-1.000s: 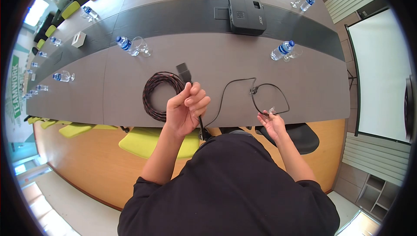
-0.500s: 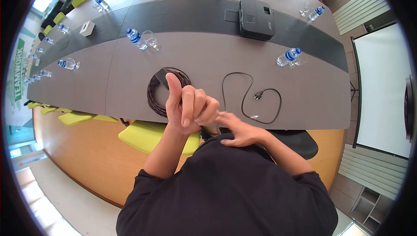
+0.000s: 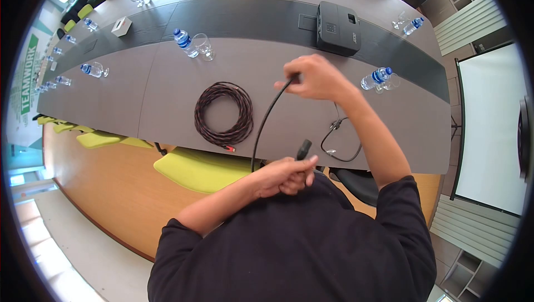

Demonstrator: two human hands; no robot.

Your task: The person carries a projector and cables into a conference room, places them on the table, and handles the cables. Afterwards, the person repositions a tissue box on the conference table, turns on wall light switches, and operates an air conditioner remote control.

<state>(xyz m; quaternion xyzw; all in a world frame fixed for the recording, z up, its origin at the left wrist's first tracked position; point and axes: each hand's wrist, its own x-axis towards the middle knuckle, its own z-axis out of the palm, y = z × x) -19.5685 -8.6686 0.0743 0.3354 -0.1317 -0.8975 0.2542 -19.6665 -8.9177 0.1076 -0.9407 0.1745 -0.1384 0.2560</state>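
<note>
The left hand (image 3: 286,178) was curled shut around a cord with a black end (image 3: 304,149), low down by the dark shirt (image 3: 289,235); the black end poked up out of the fist. The right hand (image 3: 316,77) was up over the table (image 3: 172,96), its fingers closed tight on a black cable (image 3: 266,118); the two hands were well apart. The black cable bent down from the right hand to beside the left wrist; I could not tell if it joined the black end.

A big ring of dark and red cord (image 3: 223,114) lay flat on the table, left of the black cable, with a red tip (image 3: 231,149) at its near side; a thin black cord (image 3: 356,154) lay in a loop under the right arm; the black projector (image 3: 338,28) sat farther back, past the right hand; a water bottle (image 3: 376,78) stood near the right arm, with a glass (image 3: 391,83) beside it.
</note>
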